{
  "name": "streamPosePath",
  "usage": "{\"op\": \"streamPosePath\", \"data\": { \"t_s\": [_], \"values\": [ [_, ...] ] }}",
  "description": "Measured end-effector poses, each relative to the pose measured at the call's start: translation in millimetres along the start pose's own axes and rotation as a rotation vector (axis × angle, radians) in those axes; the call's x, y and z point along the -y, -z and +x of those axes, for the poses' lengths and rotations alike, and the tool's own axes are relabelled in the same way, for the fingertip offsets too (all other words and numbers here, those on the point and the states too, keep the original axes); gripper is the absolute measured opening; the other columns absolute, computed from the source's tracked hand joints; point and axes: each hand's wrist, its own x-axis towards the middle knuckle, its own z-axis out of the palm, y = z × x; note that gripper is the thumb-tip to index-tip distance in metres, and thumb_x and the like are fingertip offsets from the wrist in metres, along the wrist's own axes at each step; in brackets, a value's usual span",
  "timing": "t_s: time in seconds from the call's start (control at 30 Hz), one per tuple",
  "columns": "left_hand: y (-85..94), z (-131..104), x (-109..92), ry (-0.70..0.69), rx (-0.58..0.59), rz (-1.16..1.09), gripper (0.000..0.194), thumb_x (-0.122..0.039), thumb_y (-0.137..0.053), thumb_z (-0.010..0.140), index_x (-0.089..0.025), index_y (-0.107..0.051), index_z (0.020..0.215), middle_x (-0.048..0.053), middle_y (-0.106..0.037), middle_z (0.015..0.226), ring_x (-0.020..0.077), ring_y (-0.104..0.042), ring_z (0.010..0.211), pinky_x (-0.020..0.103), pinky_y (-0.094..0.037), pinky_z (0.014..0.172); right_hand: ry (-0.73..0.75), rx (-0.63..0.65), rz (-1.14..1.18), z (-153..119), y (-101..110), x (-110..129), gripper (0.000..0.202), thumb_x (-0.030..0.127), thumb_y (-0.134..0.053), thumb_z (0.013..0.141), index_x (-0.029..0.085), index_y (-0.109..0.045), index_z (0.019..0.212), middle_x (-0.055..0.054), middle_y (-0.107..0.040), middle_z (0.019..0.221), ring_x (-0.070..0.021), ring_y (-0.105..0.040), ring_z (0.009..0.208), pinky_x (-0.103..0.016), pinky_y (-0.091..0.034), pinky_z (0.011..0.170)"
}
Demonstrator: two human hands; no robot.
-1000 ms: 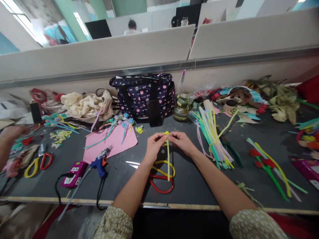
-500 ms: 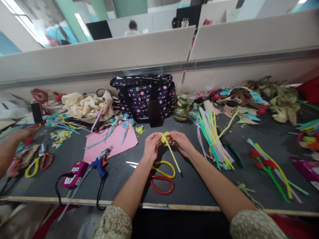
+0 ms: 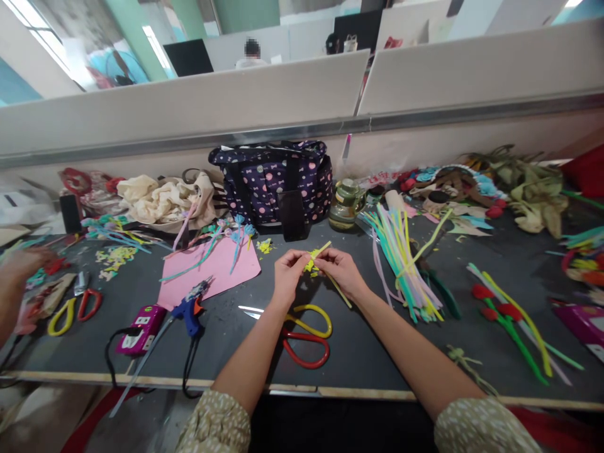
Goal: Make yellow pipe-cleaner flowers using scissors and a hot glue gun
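Observation:
My left hand (image 3: 291,274) and my right hand (image 3: 342,269) meet over the middle of the desk, fingertips pinched together. Between them is a pale yellow pipe cleaner (image 3: 340,290), its long end slanting down below my right hand and a short end sticking up above the fingers. Small bright yellow bits (image 3: 311,267) show right by the fingertips; whether they are held or lie on the desk I cannot tell. Scissors (image 3: 306,335) with one yellow and one red handle lie partly under my left forearm.
A glue gun (image 3: 189,314) rests by pink paper (image 3: 198,274) and a purple power strip (image 3: 142,330) on the left. Pipe cleaners (image 3: 406,258) lie bundled right. Behind stand a phone (image 3: 292,215), dotted bag (image 3: 268,182) and jar (image 3: 345,204). Another person's hand (image 3: 28,261) is far left.
The pipe cleaner has turned: its long end now points further right, and a short end rises above my fingers. The other person's hand at far left has moved left.

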Motion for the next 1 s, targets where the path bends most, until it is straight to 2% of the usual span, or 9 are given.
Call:
{"op": "streamPosePath", "data": {
  "t_s": [0.2, 0.37, 0.47, 0.63, 0.83, 1.0],
  "values": [
    [1.1, -2.2, -12.6, -0.181, 0.044, 0.210, 0.012, -0.030, -0.069, 0.072, -0.018, -0.069, 0.069, 0.001, -0.058, 0.072, 0.0118, -0.051, 0.069, 0.022, -0.038, 0.065, 0.087, -0.003, -0.108, 1.3, 4.2, 0.9, 0.025, 0.040, -0.071, 0.069, 0.017, -0.062, 0.074, 0.003, -0.054, 0.063, -0.0080, -0.041, 0.052, -0.023, -0.033, 0.049],
    [4.0, 0.4, -9.4, -0.198, 0.073, 0.262, 0.016, -0.031, -0.066, 0.075, -0.017, -0.066, 0.067, 0.000, -0.055, 0.069, 0.0108, -0.047, 0.065, 0.023, -0.036, 0.061, 0.144, 0.026, -0.170, -0.3, 3.7, 2.8, 0.022, 0.037, -0.068, 0.073, 0.017, -0.061, 0.074, 0.003, -0.054, 0.064, -0.0078, -0.042, 0.053, -0.022, -0.034, 0.050],
    [5.4, 1.8, -4.2, -0.144, 0.085, 0.222, 0.020, -0.035, -0.066, 0.075, -0.016, -0.065, 0.068, -0.001, -0.053, 0.067, 0.0093, -0.044, 0.059, 0.022, -0.034, 0.056, 0.166, 0.027, -0.175, -1.1, 2.8, 4.0, 0.020, 0.035, -0.067, 0.073, 0.017, -0.060, 0.073, 0.003, -0.055, 0.065, -0.0080, -0.043, 0.054, -0.022, -0.036, 0.052],
    [5.2, 3.2, -1.0, 0.023, 0.095, 0.074, 0.023, -0.036, -0.068, 0.071, -0.015, -0.062, 0.064, -0.003, -0.049, 0.055, 0.0070, -0.039, 0.050, 0.021, -0.029, 0.050, 0.222, 0.040, -0.210, 0.0, 4.5, -1.1, 0.016, 0.032, -0.065, 0.075, 0.017, -0.061, 0.074, 0.002, -0.056, 0.067, -0.0095, -0.048, 0.058, -0.023, -0.039, 0.056],
    [6.7, 6.6, 1.1, 0.209, 0.112, -0.081, 0.024, -0.032, -0.071, 0.064, -0.014, -0.057, 0.057, -0.004, -0.046, 0.050, 0.0049, -0.036, 0.045, 0.021, -0.023, 0.045, 0.331, 0.058, -0.365, -1.2, 6.1, -6.0, 0.012, 0.029, -0.061, 0.080, 0.018, -0.064, 0.082, 0.000, -0.061, 0.074, -0.0126, -0.054, 0.067, -0.025, -0.042, 0.063],
    [8.6, 7.8, 1.9, 0.342, 0.143, -0.176, 0.027, -0.029, -0.073, 0.061, -0.013, -0.053, 0.055, -0.004, -0.043, 0.049, 0.0033, -0.033, 0.043, 0.019, -0.018, 0.043, 0.453, 0.047, -0.524, -4.2, 6.6, -4.7, 0.008, 0.025, -0.058, 0.082, 0.020, -0.064, 0.082, -0.001, -0.060, 0.076, -0.0120, -0.051, 0.064, -0.024, -0.041, 0.059]
  ]
}}
